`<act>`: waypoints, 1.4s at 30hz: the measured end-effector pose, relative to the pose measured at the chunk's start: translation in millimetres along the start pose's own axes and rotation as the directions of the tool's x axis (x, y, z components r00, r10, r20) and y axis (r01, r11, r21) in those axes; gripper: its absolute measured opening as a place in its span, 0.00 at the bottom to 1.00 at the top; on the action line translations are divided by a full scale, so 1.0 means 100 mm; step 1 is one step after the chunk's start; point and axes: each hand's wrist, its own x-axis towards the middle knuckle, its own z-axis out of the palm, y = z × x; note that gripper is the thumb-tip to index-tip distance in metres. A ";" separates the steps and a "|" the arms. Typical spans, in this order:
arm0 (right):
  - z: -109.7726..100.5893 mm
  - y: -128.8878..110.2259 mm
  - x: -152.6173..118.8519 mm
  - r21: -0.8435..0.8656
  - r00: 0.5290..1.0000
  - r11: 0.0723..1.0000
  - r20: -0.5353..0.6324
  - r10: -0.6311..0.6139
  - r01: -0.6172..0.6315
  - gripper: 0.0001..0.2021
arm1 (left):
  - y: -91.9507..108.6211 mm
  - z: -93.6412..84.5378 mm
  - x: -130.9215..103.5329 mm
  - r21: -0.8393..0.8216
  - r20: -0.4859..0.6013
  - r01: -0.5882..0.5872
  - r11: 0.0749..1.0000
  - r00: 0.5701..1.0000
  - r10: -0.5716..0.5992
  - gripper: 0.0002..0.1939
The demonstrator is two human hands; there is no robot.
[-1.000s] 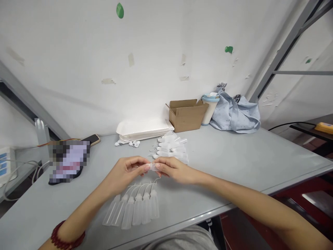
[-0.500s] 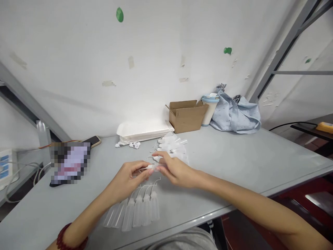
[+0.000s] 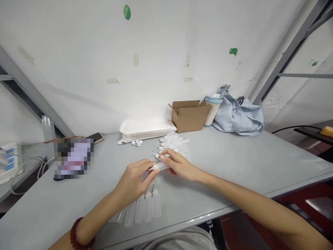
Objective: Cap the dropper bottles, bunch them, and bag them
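Note:
Between my two hands lies a translucent plastic tube (image 3: 161, 167) with a white end, held roughly level above the table. My left hand (image 3: 135, 176) pinches the white end between thumb and fingertips. Around the tube's other end, my right hand (image 3: 179, 165) has its fingers closed, with the index finger bent over the top. Just below my left hand, several similar clear tubes (image 3: 142, 210) with white tops and thin white strands rest side by side, partly hidden by my forearm. A heap of such tubes (image 3: 173, 141) sits behind my right hand.
Along the wall stand a white stack of flat packets (image 3: 147, 129), an open cardboard box (image 3: 191, 118), a lidded cup (image 3: 212, 110) and a light blue cloth bag (image 3: 239, 116). Small white pieces (image 3: 137, 142) lie before the stack. A phone (image 3: 97, 138) is at the left.
My right hand has shifted along the tube, away from the white end, and its index finger has lifted. More of the tube's body shows now. The whole view has shifted slightly.

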 end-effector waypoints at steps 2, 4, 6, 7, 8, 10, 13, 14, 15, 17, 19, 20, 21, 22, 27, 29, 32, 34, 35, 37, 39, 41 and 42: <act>0.00 0.07 0.01 -0.312 0.967 0.927 -0.077 -0.241 0.206 0.13 | 0.00 -0.06 0.04 -0.051 0.015 0.141 0.989 0.990 -0.140 0.12; -0.01 0.12 0.02 -0.539 0.902 0.769 -0.038 -0.429 0.343 0.13 | 0.00 -0.12 0.08 -0.125 0.093 0.268 0.955 0.962 -0.258 0.17; -0.01 0.14 0.03 -0.594 0.866 0.696 0.001 -0.500 0.403 0.13 | 0.00 -0.14 0.10 -0.198 0.188 0.356 0.913 0.928 -0.321 0.20; -0.01 0.14 0.03 -0.569 0.871 0.717 -0.004 -0.492 0.403 0.13 | 0.00 -0.13 0.10 -0.221 0.212 0.380 0.898 0.918 -0.336 0.21; -0.02 0.12 0.03 -0.512 0.889 0.770 -0.024 -0.457 0.381 0.13 | -0.01 -0.12 0.10 -0.232 0.215 0.387 0.892 0.915 -0.341 0.21; -0.04 0.08 0.04 -0.306 0.957 0.915 -0.043 -0.287 0.261 0.17 | -0.02 -0.06 0.08 -0.209 0.168 0.341 0.917 0.936 -0.310 0.21; -0.10 0.02 0.06 0.093 0.994 0.994 0.104 0.039 -0.048 0.21 | -0.04 0.03 0.03 -0.093 0.070 0.155 0.984 0.986 -0.148 0.17; -0.12 0.01 0.07 0.180 0.982 0.975 0.156 0.103 -0.131 0.22 | -0.05 0.06 0.02 -0.056 0.054 0.094 0.994 0.994 -0.091 0.16; -0.13 0.00 0.07 0.228 0.973 0.957 0.188 0.137 -0.179 0.22 | -0.06 0.07 0.00 -0.029 0.046 0.053 0.998 0.998 -0.051 0.14; -0.13 0.00 0.07 0.204 0.979 0.967 0.160 0.124 -0.156 0.23 | -0.07 0.06 0.00 -0.015 0.048 0.048 0.999 0.998 -0.048 0.13; -0.11 0.01 0.06 0.056 0.999 0.998 0.051 0.016 -0.019 0.22 | -0.06 0.03 0.02 -0.055 0.067 0.125 0.991 0.990 -0.122 0.12; -0.10 0.01 0.05 -0.053 0.998 0.996 -0.007 -0.069 0.068 0.21 | -0.06 0.01 0.03 -0.092 0.083 0.175 0.980 0.982 -0.167 0.12; -0.09 0.02 0.04 -0.174 0.985 0.973 -0.055 -0.166 0.154 0.19 | -0.05 -0.02 0.05 -0.136 0.104 0.222 0.965 0.972 -0.209 0.12; -0.07 0.03 0.03 -0.297 0.959 0.926 -0.086 -0.269 0.233 0.16 | -0.04 -0.04 0.06 -0.182 0.128 0.261 0.948 0.962 -0.241 0.12; -0.04 0.14 0.04 -0.692 0.800 0.592 -0.037 -0.599 0.412 0.16 | 0.00 -0.13 0.10 -0.329 0.203 0.355 0.875 0.932 -0.302 0.13; -0.04 0.17 0.05 -0.726 0.775 0.541 -0.017 -0.631 0.425 0.16 | 0.00 -0.13 0.10 -0.338 0.225 0.371 0.865 0.924 -0.309 0.13; -0.03 0.16 0.04 -0.694 0.764 0.556 -0.012 -0.645 0.458 0.16 | -0.02 -0.09 0.07 -0.264 0.196 0.310 0.913 0.945 -0.263 0.13; -0.03 0.12 0.02 -0.620 0.789 0.638 -0.047 -0.612 0.457 0.15 | -0.06 -0.03 0.04 -0.136 0.078 0.162 0.977 0.985 -0.152 0.11; -0.03 0.10 0.01 -0.566 0.816 0.697 -0.070 -0.573 0.441 0.15 | -0.08 0.01 0.02 -0.056 0.018 0.074 0.996 0.997 -0.073 0.10; -0.03 0.06 0.00 -0.441 0.887 0.817 -0.094 -0.453 0.370 0.15 | -0.13 0.07 0.00 0.087 -0.036 -0.081 0.993 0.996 0.085 0.08; -0.02 0.04 0.00 -0.332 0.946 0.904 -0.087 -0.313 0.269 0.16 | -0.16 0.10 -0.02 0.207 -0.035 -0.186 0.961 0.980 0.197 0.08; -0.01 0.03 0.02 -0.245 0.975 0.952 -0.081 -0.207 0.182 0.19 | -0.18 0.11 -0.02 0.312 -0.031 -0.246 0.918 0.963 0.269 0.08; -0.01 0.03 0.03 -0.199 0.982 0.968 -0.079 -0.169 0.150 0.20 | -0.18 0.11 -0.02 0.361 -0.031 -0.268 0.893 0.954 0.298 0.08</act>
